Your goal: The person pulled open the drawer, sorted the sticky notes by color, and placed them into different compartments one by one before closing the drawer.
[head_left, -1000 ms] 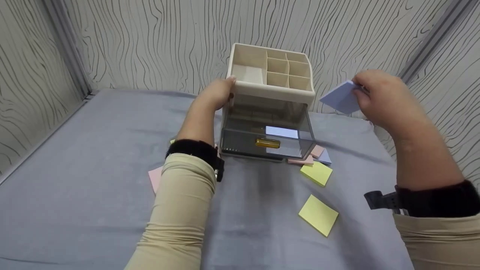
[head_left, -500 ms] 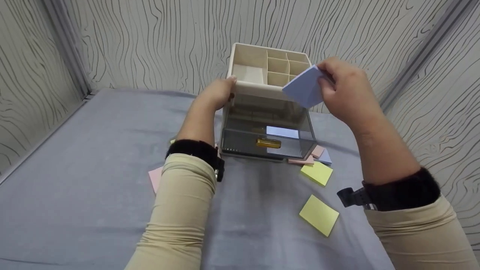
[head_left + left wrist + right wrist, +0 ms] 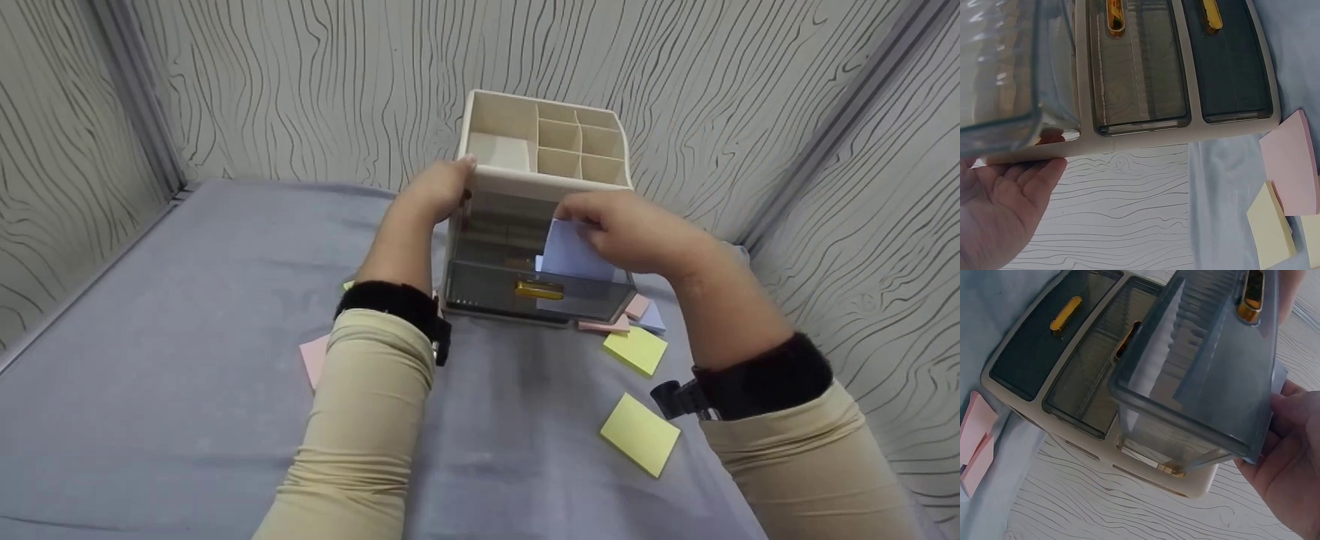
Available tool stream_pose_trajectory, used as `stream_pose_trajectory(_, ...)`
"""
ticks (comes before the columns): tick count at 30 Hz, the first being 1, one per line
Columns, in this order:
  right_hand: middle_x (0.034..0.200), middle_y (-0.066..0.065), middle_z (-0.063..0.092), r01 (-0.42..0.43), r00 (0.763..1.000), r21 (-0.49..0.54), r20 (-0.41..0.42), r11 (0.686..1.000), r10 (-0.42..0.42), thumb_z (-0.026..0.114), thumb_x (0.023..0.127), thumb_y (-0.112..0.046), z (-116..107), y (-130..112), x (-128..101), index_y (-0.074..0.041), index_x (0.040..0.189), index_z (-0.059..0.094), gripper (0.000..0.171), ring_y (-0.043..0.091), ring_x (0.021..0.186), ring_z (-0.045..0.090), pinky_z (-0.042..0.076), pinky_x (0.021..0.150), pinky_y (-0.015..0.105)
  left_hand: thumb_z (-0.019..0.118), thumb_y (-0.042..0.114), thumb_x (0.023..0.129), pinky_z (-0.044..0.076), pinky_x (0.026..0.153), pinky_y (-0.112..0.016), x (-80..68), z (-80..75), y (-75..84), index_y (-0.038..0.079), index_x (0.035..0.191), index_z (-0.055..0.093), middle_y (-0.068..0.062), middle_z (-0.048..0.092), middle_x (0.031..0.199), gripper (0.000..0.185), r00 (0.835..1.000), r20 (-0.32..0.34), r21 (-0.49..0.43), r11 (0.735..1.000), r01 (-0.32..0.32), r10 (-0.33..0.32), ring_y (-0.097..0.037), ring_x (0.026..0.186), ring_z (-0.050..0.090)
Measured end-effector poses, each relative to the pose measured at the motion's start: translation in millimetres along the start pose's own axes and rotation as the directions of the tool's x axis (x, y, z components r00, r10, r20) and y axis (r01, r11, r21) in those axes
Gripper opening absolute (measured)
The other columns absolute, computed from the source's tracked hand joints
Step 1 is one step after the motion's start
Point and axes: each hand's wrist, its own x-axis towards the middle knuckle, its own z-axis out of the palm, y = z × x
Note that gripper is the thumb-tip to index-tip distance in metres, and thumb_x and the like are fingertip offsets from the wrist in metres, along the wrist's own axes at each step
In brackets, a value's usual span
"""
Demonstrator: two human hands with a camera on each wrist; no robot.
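A cream desk organiser point(image 3: 544, 139) with open top compartments stands at the back of the grey cloth. Its top smoky drawer point(image 3: 525, 289) with a gold handle point(image 3: 537, 289) is pulled out. My left hand point(image 3: 439, 187) grips the organiser's top left corner, thumb on the rim; the left wrist view shows the palm point(image 3: 999, 208) against the organiser's side point(image 3: 1129, 149). My right hand point(image 3: 630, 229) pinches a pale blue sticky-note pad point(image 3: 570, 255) and holds it over the open drawer. In the right wrist view the right hand point(image 3: 1292, 455) sits beside the drawer's wall point(image 3: 1207, 382).
Two yellow pads point(image 3: 640, 435) point(image 3: 635, 349) lie on the cloth at the front right. Pink and blue pads point(image 3: 636, 304) sit by the organiser's right foot. Another pink pad point(image 3: 313, 360) lies by my left sleeve. Wavy-patterned walls close in behind and on both sides.
My right hand has carried the blue pad from the far right, leftward and down, to just over the open drawer. The left hand and the organiser have stayed put.
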Motion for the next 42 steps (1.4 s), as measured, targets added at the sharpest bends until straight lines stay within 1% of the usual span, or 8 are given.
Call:
stream_pose_trajectory(11, 0.092, 0.009, 0.060, -0.018, 0.993, -0.001, 0.116, 1.000, 0.018, 0.041, 0.089, 0.001, 9.0, 8.3, 4.5, -0.008, 0.101, 0.062, 0.026, 0.022, 0.082, 0.054, 0.045, 0.071, 0.036, 0.021, 0.049, 0.097, 0.032, 0.100, -0.044, -1.6, -0.7, 0.9, 0.009, 0.125, 0.049, -0.008, 0.053, 0.113, 0.055, 1.000, -0.002, -0.014, 1.000, 0.009, -0.009, -0.020, 0.105, 0.048)
stream_pose_trajectory(16, 0.091, 0.009, 0.060, -0.022, 0.991, -0.032, 0.132, 0.999, 0.026, 0.040, 0.087, 0.002, 11.8, 10.8, 8.6, -0.007, 0.100, 0.061, 0.027, 0.023, 0.082, 0.054, 0.044, 0.071, 0.037, 0.021, 0.047, 0.098, 0.035, 0.097, -0.042, -1.3, -1.5, 1.1, 0.008, 0.119, 0.052, -0.009, 0.054, 0.111, 0.054, 1.000, -0.002, -0.002, 1.000, -0.005, 0.005, -0.020, 0.101, 0.049)
stream_pose_trajectory(20, 0.088, 0.009, 0.059, -0.038, 0.990, -0.040, 0.132, 0.998, 0.043, 0.042, 0.084, 0.002, 14.7, 11.6, 12.9, -0.008, 0.097, 0.057, 0.022, 0.023, 0.082, 0.053, 0.044, 0.071, 0.038, 0.021, 0.047, 0.098, 0.036, 0.095, -0.042, -0.9, -1.6, -0.2, 0.008, 0.117, 0.053, -0.009, 0.054, 0.111, 0.054, 1.000, -0.003, 0.000, 1.000, -0.012, 0.012, -0.020, 0.099, 0.049)
stream_pose_trajectory(23, 0.085, 0.009, 0.057, -0.052, 0.990, -0.056, 0.127, 0.997, 0.058, 0.044, 0.082, 0.001, 18.0, 11.6, 15.6, -0.007, 0.093, 0.055, 0.018, 0.024, 0.081, 0.053, 0.044, 0.071, 0.039, 0.021, 0.048, 0.098, 0.035, 0.096, -0.042, -0.5, -1.5, -1.2, 0.009, 0.119, 0.052, -0.009, 0.053, 0.113, 0.054, 1.000, -0.002, -0.001, 1.000, -0.010, 0.010, -0.020, 0.101, 0.049)
stream_pose_trajectory(27, 0.082, 0.009, 0.056, -0.068, 0.987, -0.112, 0.134, 0.991, 0.083, 0.050, 0.078, 0.000, 22.8, 10.0, 18.6, -0.007, 0.089, 0.055, 0.014, 0.024, 0.078, 0.052, 0.044, 0.069, 0.039, 0.022, 0.049, 0.097, 0.030, 0.102, -0.044, 0.4, -0.9, -1.6, 0.010, 0.130, 0.046, -0.006, 0.052, 0.121, 0.057, 1.000, 0.002, -0.002, 1.000, 0.009, -0.009, -0.021, 0.115, 0.046)
stream_pose_trajectory(30, 0.081, 0.008, 0.056, -0.074, 0.983, -0.158, 0.152, 0.985, 0.098, 0.054, 0.076, -0.002, 26.3, 8.3, 20.7, -0.006, 0.087, 0.057, 0.012, 0.025, 0.077, 0.051, 0.043, 0.070, 0.040, 0.022, 0.050, 0.097, 0.027, 0.105, -0.045, 1.0, -0.3, -1.6, 0.011, 0.135, 0.043, -0.005, 0.051, 0.124, 0.058, 1.000, -0.001, -0.001, 1.000, 0.021, -0.021, -0.022, 0.122, 0.042)
stream_pose_trajectory(37, 0.080, 0.007, 0.058, -0.037, 0.978, -0.216, 0.193, 0.976, 0.080, 0.058, 0.074, -0.001, 30.5, 7.8, 24.7, -0.006, 0.083, 0.065, 0.012, 0.024, 0.073, 0.050, 0.044, 0.069, 0.039, 0.022, 0.048, 0.098, 0.030, 0.103, -0.043, 0.9, -0.1, -0.7, 0.008, 0.132, 0.045, -0.007, 0.053, 0.119, 0.057, 1.000, -0.002, 0.016, 1.000, 0.001, -0.001, -0.021, 0.114, 0.047)
stream_pose_trajectory(42, 0.075, 0.006, 0.057, 0.006, 0.974, -0.227, 0.220, 0.974, 0.046, 0.058, 0.074, -0.001, 30.9, 8.5, 25.4, -0.005, 0.080, 0.064, 0.009, 0.023, 0.069, 0.049, 0.043, 0.066, 0.039, 0.022, 0.048, 0.097, 0.029, 0.104, -0.044, 0.4, -0.1, -0.5, 0.008, 0.134, 0.043, -0.008, 0.052, 0.124, 0.058, 1.000, -0.002, 0.019, 1.000, -0.001, 0.001, -0.023, 0.119, 0.045)
